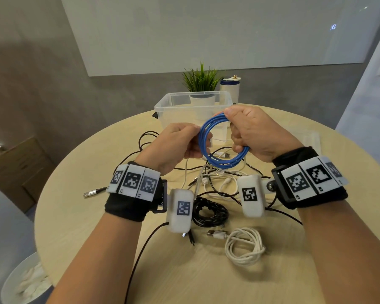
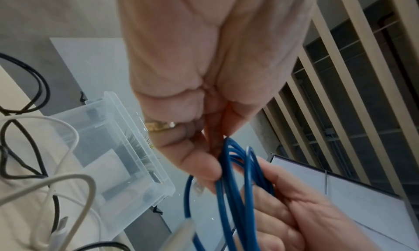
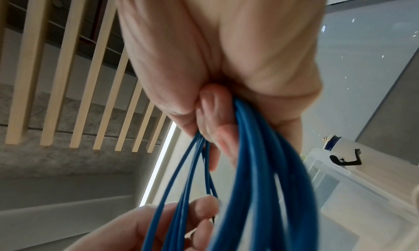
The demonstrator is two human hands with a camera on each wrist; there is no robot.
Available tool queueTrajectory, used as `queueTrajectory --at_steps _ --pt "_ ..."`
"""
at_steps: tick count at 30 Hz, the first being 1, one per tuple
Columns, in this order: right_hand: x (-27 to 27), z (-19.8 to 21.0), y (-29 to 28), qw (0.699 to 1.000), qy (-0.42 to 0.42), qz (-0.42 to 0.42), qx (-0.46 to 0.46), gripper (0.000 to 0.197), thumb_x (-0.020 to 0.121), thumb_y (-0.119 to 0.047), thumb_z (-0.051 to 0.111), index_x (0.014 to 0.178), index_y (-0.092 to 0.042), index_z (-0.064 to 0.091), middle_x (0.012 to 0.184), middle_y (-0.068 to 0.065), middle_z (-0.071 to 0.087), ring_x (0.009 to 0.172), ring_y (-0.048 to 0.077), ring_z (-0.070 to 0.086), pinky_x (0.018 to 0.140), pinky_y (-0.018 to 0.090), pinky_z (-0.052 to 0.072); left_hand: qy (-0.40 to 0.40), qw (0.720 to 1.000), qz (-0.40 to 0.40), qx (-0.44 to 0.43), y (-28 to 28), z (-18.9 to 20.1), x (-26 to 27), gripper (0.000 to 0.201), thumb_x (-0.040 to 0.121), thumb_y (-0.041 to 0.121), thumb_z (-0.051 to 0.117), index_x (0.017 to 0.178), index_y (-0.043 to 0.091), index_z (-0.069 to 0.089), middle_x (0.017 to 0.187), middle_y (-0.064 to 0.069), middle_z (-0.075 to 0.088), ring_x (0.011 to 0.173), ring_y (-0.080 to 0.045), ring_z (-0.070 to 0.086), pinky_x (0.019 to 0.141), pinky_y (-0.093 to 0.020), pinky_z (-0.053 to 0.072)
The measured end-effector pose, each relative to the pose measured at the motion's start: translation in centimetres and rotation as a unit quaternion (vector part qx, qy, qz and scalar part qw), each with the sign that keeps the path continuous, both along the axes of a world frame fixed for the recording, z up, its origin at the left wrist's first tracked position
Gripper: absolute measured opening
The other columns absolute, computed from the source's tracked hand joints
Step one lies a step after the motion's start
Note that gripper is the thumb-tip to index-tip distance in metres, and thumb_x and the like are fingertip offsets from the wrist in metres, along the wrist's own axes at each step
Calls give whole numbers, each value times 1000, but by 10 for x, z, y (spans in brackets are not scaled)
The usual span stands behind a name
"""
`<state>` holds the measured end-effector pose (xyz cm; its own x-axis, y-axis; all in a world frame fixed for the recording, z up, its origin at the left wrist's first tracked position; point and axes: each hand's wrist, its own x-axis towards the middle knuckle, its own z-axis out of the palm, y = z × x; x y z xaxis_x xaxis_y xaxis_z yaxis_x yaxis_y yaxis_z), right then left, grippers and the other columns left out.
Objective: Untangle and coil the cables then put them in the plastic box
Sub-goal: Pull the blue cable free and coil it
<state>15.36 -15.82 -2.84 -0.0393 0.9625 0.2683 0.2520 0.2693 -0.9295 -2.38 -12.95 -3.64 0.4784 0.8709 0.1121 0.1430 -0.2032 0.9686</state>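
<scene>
A blue cable (image 1: 221,159) is wound into a coil and held in the air above the table by both hands. My right hand (image 1: 253,132) grips the coil's right side, fingers curled round the strands (image 3: 260,161). My left hand (image 1: 180,145) pinches the coil's left side (image 2: 235,183), near a clear plug at the cable's end. The clear plastic box (image 1: 193,110) stands open just behind the hands. Below them lies a tangle of black and white cables (image 1: 215,183). A coiled black cable (image 1: 210,212) and a coiled white cable (image 1: 245,245) lie nearer me.
The round wooden table (image 1: 97,216) carries a potted plant (image 1: 201,84) and a white bottle (image 1: 229,88) behind the box. A silver USB plug (image 1: 92,192) lies at the left. A low cabinet (image 1: 15,167) stands left of the table.
</scene>
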Motion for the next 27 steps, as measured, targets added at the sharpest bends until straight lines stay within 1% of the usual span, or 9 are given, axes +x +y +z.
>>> queueTrajectory --at_steps 3,7,12,15,17,19,21,23,27 --pt "0 0 1 1000 -6 -14 3 35 105 -28 33 116 -7 59 48 -7 33 40 5 33 43 22 38 -10 1000 0 -1 0 0 -1 34 103 18 37 93 7 67 84 -6 71 74 -14 66 64 -22 55" --pt "1 0 2 1000 -21 -22 5 35 105 -28 32 116 -10 59 48 -7 34 40 5 34 44 24 39 -13 1000 12 24 1 -2 -3 17 97 11 52 96 6 68 87 -13 71 78 -19 67 67 -25 57" --pt "-1 -2 2 999 -46 -19 5 31 104 -32 33 108 -24 63 54 -3 35 43 7 37 48 28 40 38 993 76 81 5 -3 -2 12 91 8 60 91 8 71 84 -10 74 78 -18 71 69 -28 58" --pt "-6 -3 1 999 -43 -5 5 28 105 -30 34 111 -26 61 52 -3 34 43 9 34 46 27 39 55 987 112 99 6 -4 -3 8 85 7 65 81 10 71 78 -10 72 70 -15 67 61 -23 55" --pt "-7 -4 1 999 -46 -1 4 27 105 -28 34 116 -25 59 47 -9 36 42 8 34 45 26 39 70 984 128 101 7 -4 -3 7 83 9 67 77 10 69 71 -9 70 63 -13 63 58 -22 53" --pt "-7 -4 1 999 -44 3 3 29 105 -28 34 119 -23 58 47 -10 36 41 7 34 45 25 39 78 986 118 88 8 -4 -3 10 84 10 66 75 9 65 68 -8 68 61 -14 62 58 -24 53" --pt "-7 -3 0 999 -41 6 1 29 105 -28 34 117 -25 60 51 -4 34 42 8 34 46 26 40 71 992 85 67 8 -4 -3 13 87 8 64 74 7 60 67 -8 67 58 -12 62 55 -21 50" --pt "-6 -2 -1 999 -39 9 1 29 105 -28 34 116 -26 60 53 -2 33 43 8 34 45 25 40 62 995 61 50 7 -4 -3 12 89 10 63 78 5 61 67 -7 68 57 -10 63 53 -18 48" --pt "-7 -2 -1 999 -34 10 6 30 105 -23 33 123 -24 57 45 -10 35 41 7 33 44 24 40 55 997 45 33 9 -6 -3 13 93 16 60 86 8 69 80 -6 74 72 -12 70 61 -20 54"
